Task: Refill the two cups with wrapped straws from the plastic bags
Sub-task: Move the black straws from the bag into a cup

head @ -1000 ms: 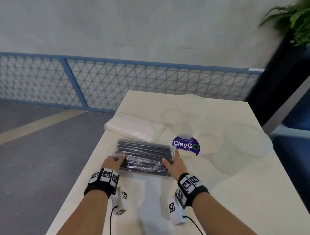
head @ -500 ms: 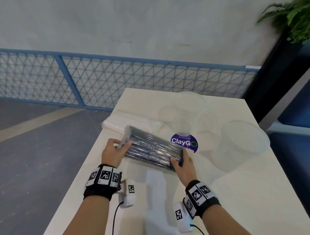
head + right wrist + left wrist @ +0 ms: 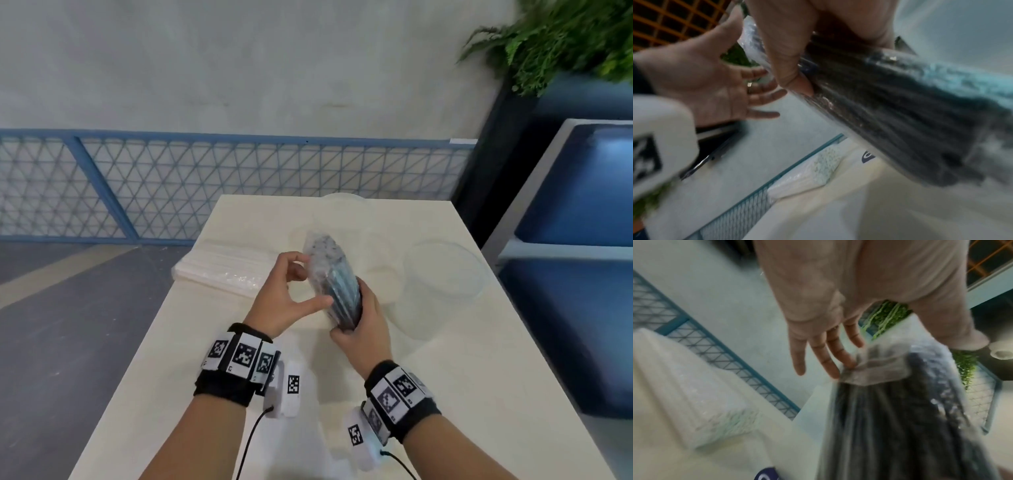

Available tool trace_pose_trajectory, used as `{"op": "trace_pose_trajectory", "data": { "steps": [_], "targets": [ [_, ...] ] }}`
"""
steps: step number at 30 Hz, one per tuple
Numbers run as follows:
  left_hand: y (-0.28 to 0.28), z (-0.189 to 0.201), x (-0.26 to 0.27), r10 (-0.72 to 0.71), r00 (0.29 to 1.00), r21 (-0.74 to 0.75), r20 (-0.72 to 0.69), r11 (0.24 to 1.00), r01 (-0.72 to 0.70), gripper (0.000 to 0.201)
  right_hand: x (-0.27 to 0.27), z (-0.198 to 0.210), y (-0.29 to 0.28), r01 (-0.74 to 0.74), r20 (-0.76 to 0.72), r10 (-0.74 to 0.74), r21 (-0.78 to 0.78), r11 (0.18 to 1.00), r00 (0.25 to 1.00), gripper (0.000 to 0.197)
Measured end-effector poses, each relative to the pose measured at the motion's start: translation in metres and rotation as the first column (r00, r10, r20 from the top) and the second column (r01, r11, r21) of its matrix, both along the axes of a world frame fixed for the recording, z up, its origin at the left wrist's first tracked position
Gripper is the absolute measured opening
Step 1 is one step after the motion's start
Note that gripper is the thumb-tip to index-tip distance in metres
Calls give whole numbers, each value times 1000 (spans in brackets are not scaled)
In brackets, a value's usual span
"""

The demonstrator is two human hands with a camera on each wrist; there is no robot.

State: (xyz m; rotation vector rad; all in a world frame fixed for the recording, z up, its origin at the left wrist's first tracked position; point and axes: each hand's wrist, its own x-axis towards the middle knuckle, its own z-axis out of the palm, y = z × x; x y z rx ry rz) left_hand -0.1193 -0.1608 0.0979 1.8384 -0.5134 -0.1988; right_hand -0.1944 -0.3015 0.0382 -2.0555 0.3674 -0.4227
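Clear plastic film encloses the bag of black straws (image 3: pixel 334 281), which is held off the table (image 3: pixel 445 394) and stands nearly upright, tilted a little toward the table's left edge; its sealed upper end points toward the far edge. The right hand (image 3: pixel 363 330) grasps the bag's lower end; in the right wrist view the thumb (image 3: pixel 795 68) is curled across the film and presses into the bundle, with the remaining fingers wrapped behind it. The left hand (image 3: pixel 286 298) is released; its fingers are spread and only lightly bent, and nothing is enclosed in them. In the head view the thumb tip and the index fingertip meet the bag's left side, with an open gap between them; in the left wrist view the fingertips (image 3: pixel 830 368) lie against the loose flap of film at the bag's top, though motion blur prevents a firmer reading of that contact.

A second bag of white straws (image 3: pixel 222 270) lies flat on the table along its left edge, toward the far left corner, well apart from both hands. A large clear cup (image 3: pixel 442 281) stands near the right edge, just beside the held bag on its right; a second clear cup (image 3: pixel 346 200) stands at the far edge, behind the bag's top, and its outline is faint. A dark blue round sticker (image 3: pixel 868 156) on the table shows in part beneath the held bag in both wrist views; its lettering cannot be read.
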Motion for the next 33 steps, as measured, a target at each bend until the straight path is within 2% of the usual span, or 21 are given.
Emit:
{"op": "trace_pose_trajectory", "data": {
  "steps": [2, 4, 6, 7, 8, 10, 12, 14, 16, 19, 22, 24, 26, 28, 31, 33],
  "targets": [
    [7, -17, 5, -6, 997, -17, -75, 1000, 5, 96, -2, 7, -3, -18, -7, 18, 91, 996, 1000, 76],
    [12, -31, 9, -29, 975, -52, -222, 998, 18, 115, -8, 15, -8, -68, -48, 79, 195, 978, 996, 64],
    [12, -43, 16, -89, 939, -129, -332, 990, 48, 123, -9, 20, -12, -126, -75, 159, 333, 935, 984, 54],
    [12, -50, 14, -136, 926, -172, -353, 982, 79, 118, -13, 18, -15, -116, -76, 160, 405, 907, 984, 48],
    [-24, -40, -2, -230, 908, -162, -352, 970, 182, 108, -41, 24, -45, -40, -49, 68, 444, 895, 996, 43],
    [-25, -41, 0, -272, 886, -153, -376, 961, 230, 81, -40, 21, -49, -64, -74, 117, 508, 859, 990, 38],
    [-29, -39, -3, -313, 866, -155, -390, 949, 274, 57, -41, 15, -55, -60, -102, 128, 503, 862, 986, 36],
    [-28, -38, -4, -326, 876, -165, -356, 944, 284, 50, -39, 15, -53, -27, -133, 103, 483, 875, 986, 36],
    [-31, -36, -6, -269, 905, -137, -329, 962, 236, 44, -39, 15, -54, -17, -107, 70, 429, 903, 992, 41],
    [-36, -36, -4, -153, 951, -113, -270, 986, 126, 47, -39, 21, -55, 12, -11, -9, 345, 939, 1000, 34],
    [-41, -34, -5, -65, 977, -98, -205, 994, 46, 70, -39, 33, -52, 126, 103, -165, 307, 943, 981, 28],
    [-44, -32, -7, -36, 980, -97, -198, 995, 16, 72, -36, 37, -49, 157, 155, -222, 347, 925, 963, 24],
    [-45, -30, -10, -13, 985, -81, -171, 997, 0, 62, -32, 41, -47, 186, 148, -268, 415, 890, 952, 24],
    [-47, -25, -15, -9, 991, -70, -133, 998, -1, 55, -29, 44, -48, 195, 119, -301, 534, 823, 946, 18],
    [-49, -25, -17, 9, 995, -52, -99, 999, -14, 55, -29, 52, -48, 143, 106, -266, 625, 767, 958, 3],
    [-48, -26, -16, 49, 994, -46, -100, 998, -53, 55, -31, 57, -49, 107, 124, -238, 638, 763, 963, 8]
  ]
}}
